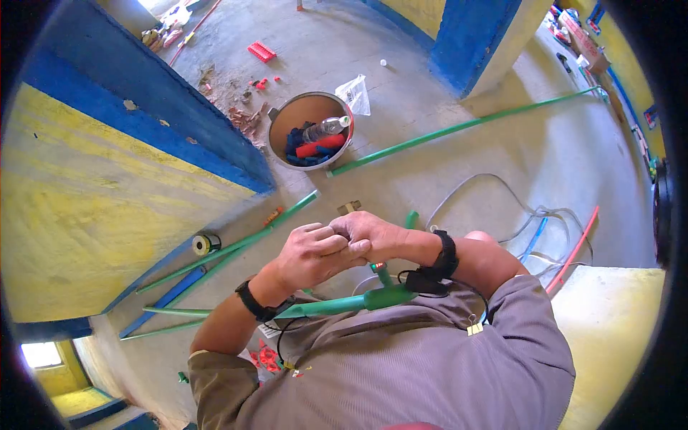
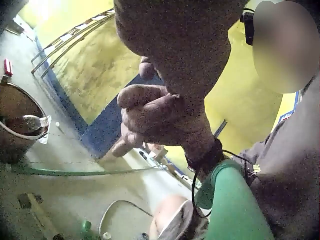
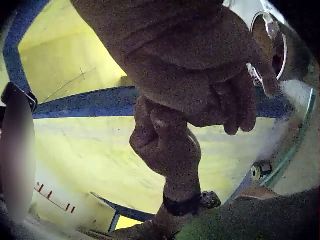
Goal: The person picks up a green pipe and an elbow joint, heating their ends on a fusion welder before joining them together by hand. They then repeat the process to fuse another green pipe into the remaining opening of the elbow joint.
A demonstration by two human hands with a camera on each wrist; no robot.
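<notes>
My left hand (image 1: 315, 254) and right hand (image 1: 373, 236) meet in front of my body, fingers curled and touching one another. In the left wrist view the right hand (image 2: 157, 112) has its fingers bent. The left hand (image 3: 170, 142) looks fist-like in the right wrist view. Nothing shows between the fingers; I cannot tell whether something small is hidden there. Beneath the wrists, a green pipe (image 1: 326, 307) lies across my lap. It ends at the right in a thicker green fitting (image 1: 390, 297), which has a short branch (image 1: 381, 272) pointing toward the hands.
Ahead stands a bucket (image 1: 276, 136) holding a plastic bottle (image 1: 326, 129) and red and blue pieces. Green pipes (image 1: 459, 132) lie on the floor, with a grey cable (image 1: 494, 179) at the right. A spool (image 1: 206, 244) sits by the yellow and blue wall (image 1: 107, 201).
</notes>
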